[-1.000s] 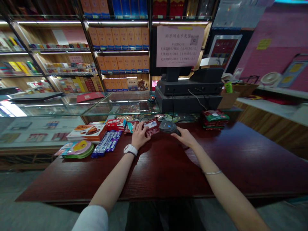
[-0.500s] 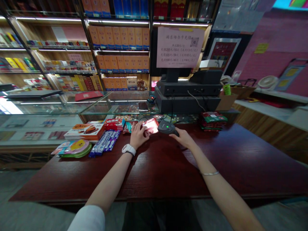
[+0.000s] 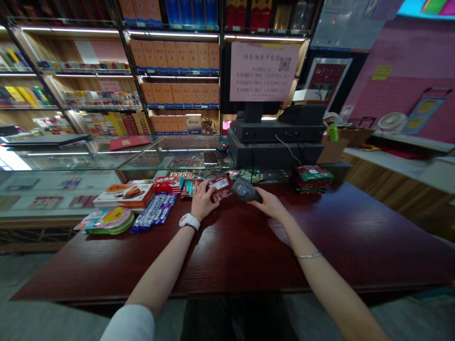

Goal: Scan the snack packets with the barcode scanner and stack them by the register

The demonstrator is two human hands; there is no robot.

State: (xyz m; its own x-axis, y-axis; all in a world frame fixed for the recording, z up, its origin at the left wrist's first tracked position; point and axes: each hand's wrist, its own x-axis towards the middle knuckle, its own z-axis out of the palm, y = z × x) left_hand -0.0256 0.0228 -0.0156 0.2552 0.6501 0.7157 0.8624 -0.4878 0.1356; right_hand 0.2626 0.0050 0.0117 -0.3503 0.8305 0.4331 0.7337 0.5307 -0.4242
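Observation:
My left hand [image 3: 203,201] grips a dark red snack packet [image 3: 222,187] by its left side, fingers closed on it. A white barcode label on the packet faces up. Just to its right, my right hand [image 3: 267,202] is wrapped round the handle of a black barcode scanner [image 3: 245,190]. The scanner's head points left at the packet, close beside it, and a small blue light glows on top. Left of my left hand lie blue-purple wrapped bars [image 3: 154,211], red packets [image 3: 168,184] and an orange-and-white box [image 3: 124,194].
A stack of red and green packets [image 3: 313,179] sits at the desk's right rear. Behind the brown desk [image 3: 227,255] stand a glass display case [image 3: 170,154] and a black register [image 3: 275,147] bearing a paper sign. A round colourful package [image 3: 113,220] lies at the left edge.
The bright glare from the scanner on the packet has gone, and its barcode label now shows. The scanner's light turned from green to blue. Both hands stay nearly in place.

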